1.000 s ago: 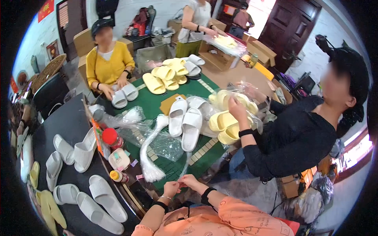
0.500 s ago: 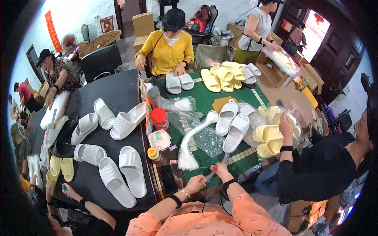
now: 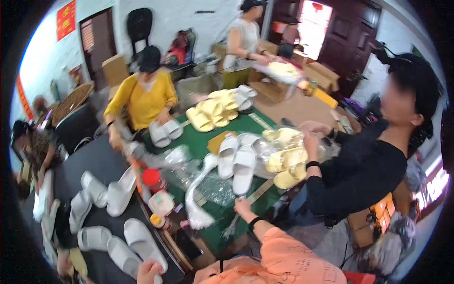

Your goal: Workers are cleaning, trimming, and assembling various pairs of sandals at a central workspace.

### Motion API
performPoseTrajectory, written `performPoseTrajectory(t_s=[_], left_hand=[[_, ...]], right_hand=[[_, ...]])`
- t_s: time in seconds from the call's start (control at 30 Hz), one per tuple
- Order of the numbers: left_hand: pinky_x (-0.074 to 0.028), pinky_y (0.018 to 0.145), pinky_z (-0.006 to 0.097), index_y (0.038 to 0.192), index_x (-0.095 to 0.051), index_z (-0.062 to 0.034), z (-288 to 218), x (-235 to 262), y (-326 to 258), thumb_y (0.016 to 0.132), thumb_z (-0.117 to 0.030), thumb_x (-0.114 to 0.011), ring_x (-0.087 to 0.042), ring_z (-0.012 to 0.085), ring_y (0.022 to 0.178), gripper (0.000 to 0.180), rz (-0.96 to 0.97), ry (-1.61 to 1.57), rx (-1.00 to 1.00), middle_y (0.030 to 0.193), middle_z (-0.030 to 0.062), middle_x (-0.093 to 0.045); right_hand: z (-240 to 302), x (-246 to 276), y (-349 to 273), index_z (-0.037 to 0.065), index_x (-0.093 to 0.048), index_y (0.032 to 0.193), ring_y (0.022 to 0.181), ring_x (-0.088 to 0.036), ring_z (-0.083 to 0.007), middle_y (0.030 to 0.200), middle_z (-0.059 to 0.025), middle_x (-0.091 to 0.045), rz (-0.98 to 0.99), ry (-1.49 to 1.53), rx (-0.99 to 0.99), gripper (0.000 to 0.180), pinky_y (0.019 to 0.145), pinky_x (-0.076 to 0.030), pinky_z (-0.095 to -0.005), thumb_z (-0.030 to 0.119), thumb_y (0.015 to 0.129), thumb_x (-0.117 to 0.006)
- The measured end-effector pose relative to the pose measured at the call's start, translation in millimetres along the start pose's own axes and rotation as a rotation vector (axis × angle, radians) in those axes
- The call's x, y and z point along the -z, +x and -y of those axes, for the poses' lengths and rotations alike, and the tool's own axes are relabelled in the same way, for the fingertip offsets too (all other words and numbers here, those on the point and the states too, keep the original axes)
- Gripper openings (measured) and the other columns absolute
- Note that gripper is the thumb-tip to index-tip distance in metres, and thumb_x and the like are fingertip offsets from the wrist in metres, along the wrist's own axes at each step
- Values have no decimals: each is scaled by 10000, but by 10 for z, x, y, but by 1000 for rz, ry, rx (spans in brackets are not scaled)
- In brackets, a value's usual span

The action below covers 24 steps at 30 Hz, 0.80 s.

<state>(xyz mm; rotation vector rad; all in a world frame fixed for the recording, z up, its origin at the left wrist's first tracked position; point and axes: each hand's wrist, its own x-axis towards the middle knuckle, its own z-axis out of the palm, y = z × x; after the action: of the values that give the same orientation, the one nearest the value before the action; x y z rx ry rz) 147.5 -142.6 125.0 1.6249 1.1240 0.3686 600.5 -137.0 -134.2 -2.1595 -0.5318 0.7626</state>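
My right hand (image 3: 243, 208) is closed at the front of the green mat (image 3: 215, 236), just below the toe of a white slide slipper (image 3: 243, 163). A thin bunch of whitish strands (image 3: 231, 229) hangs from its fingers. My left hand (image 3: 149, 271) is blurred at the lower edge, with its fingers curled by the heel of a white slipper (image 3: 144, 242) on the black table; whether it grips the slipper cannot be made out. A larger bundle of white plastic strands (image 3: 198, 215) lies on the mat beside crumpled clear plastic film (image 3: 222, 184).
A red-lidded jar (image 3: 153, 180), a white tub (image 3: 161, 203) and a yellow-capped bottle (image 3: 158, 220) stand along the table seam. Yellow slippers (image 3: 215, 113) are piled at the back. A co-worker in black (image 3: 359, 161) handles yellow slippers at right; another in yellow (image 3: 142, 104) sits opposite.
The view has swung to the right. My hands, close together before, are now apart: the left has gone down and left to the white slippers, while the right stays at the mat's front.
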Motion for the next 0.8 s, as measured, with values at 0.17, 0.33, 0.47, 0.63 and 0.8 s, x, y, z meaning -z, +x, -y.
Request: performPoseTrajectory(t_s=[0.17, 0.33, 0.47, 0.63, 0.8], left_hand=[[-398, 516, 267, 777, -567, -6, -115, -113, 165, 838, -168, -511, -476, 113, 536, 182, 136, 132, 37, 575, 50, -514], [-416, 539, 320, 765, -546, -7, -181, -120, 196, 795, -124, -520, -533, 236, 563, 123, -42, 188, -132, 627, 119, -550], [-429, 585, 394, 764, -560, -14, 221, 102, -105, 783, -143, -513, -556, 352, 683, 138, -233, 370, -72, 702, 194, -568], [-438, 586, 369, 776, -574, 1, 486, 315, -351, 778, -122, -527, -567, 333, 654, 132, -321, 410, -37, 683, 180, -563], [-417, 765, 420, 854, -588, -13, 970, 776, 34, 774, -93, -488, -524, 342, 891, 152, -760, 550, -173, 906, 190, -564]], right_hand=[[1381, -142, -1199, -7, -572, 911, 761, -569, -178, 809, -110, -608, 666, 238, 416, 275, 693, -438, -276, 251, 861, -492], [1944, -444, -2495, 16, -526, 1061, 743, -564, -132, 825, -65, -604, 1337, -136, 634, 278, 668, -438, -241, 213, 909, -403], [1894, -677, -2733, 22, -537, 994, 536, -495, -88, 663, -38, -549, 1622, -87, 45, 279, 499, -400, -209, 239, 919, -377], [1867, -854, -2888, 25, -517, 915, 456, -338, -48, 576, 25, -422, 1702, -27, 12, 268, 422, -277, -194, 250, 924, -371], [1853, -1194, -3061, 23, -498, 881, 453, -290, -51, 591, 43, -364, 1642, -2, -41, 204, 411, -236, -196, 199, 901, -395]])
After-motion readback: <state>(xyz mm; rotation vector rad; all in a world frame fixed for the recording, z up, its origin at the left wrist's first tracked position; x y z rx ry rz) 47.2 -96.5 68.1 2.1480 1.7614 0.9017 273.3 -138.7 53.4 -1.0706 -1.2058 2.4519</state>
